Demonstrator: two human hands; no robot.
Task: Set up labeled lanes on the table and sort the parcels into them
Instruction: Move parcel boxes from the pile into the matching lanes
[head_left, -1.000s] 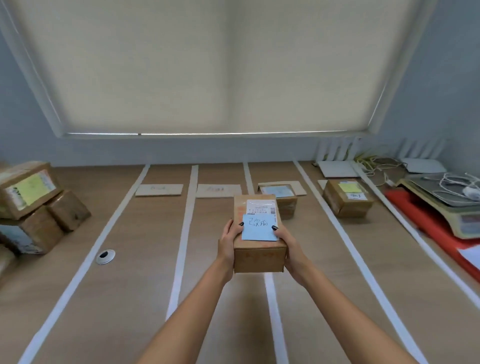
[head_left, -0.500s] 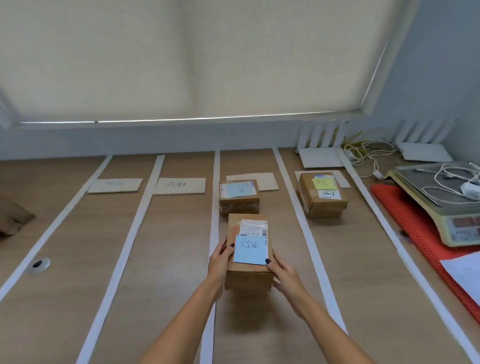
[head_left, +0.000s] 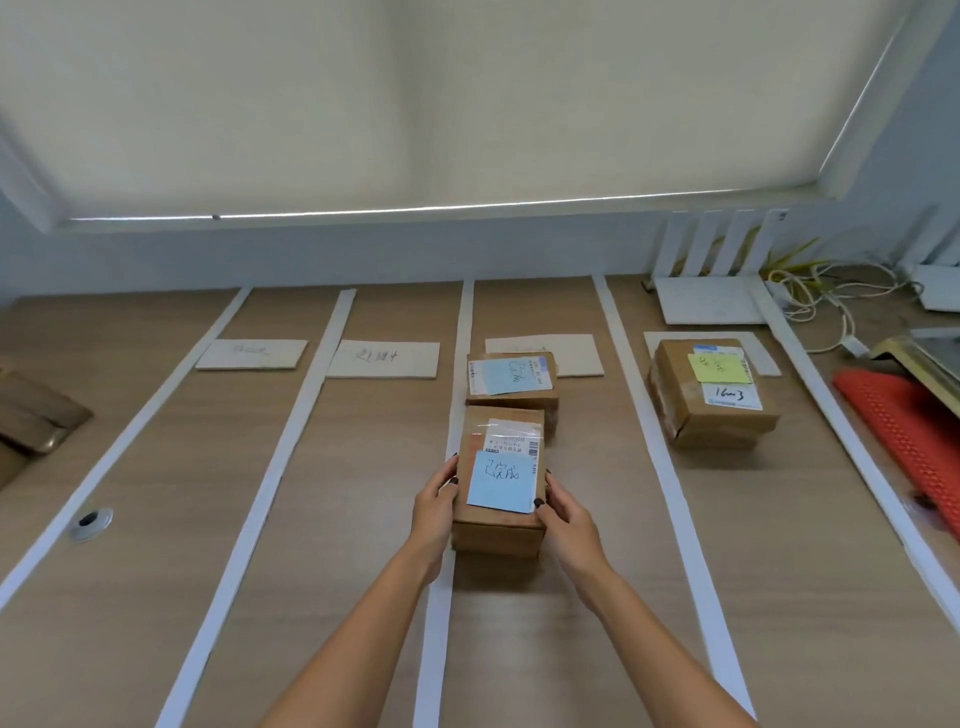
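A brown cardboard parcel (head_left: 498, 527) with a blue handwritten note on top sits low in the third lane, its left edge over the white tape strip (head_left: 457, 364). My left hand (head_left: 434, 506) grips its left side and my right hand (head_left: 563, 517) grips its right side. Just beyond it lies a second parcel (head_left: 511, 382) with a blue note, in front of a lane label card (head_left: 571, 353). A parcel with a yellow note (head_left: 711, 395) lies in the fourth lane. Two more label cards (head_left: 252, 354) (head_left: 384, 359) mark the left lanes.
White tape strips (head_left: 660, 467) divide the wooden table (head_left: 337, 519) into lanes. More brown parcels (head_left: 31, 415) sit at the left edge. A red mat (head_left: 904, 431), a scale, white routers (head_left: 706, 306) and cables fill the far right. A round grommet (head_left: 92, 522) is at the left.
Both hands have carried the parcel from the air down and forward to the third lane, behind the other blue-note parcel. The view has turned right, so the left pile has mostly left the frame.
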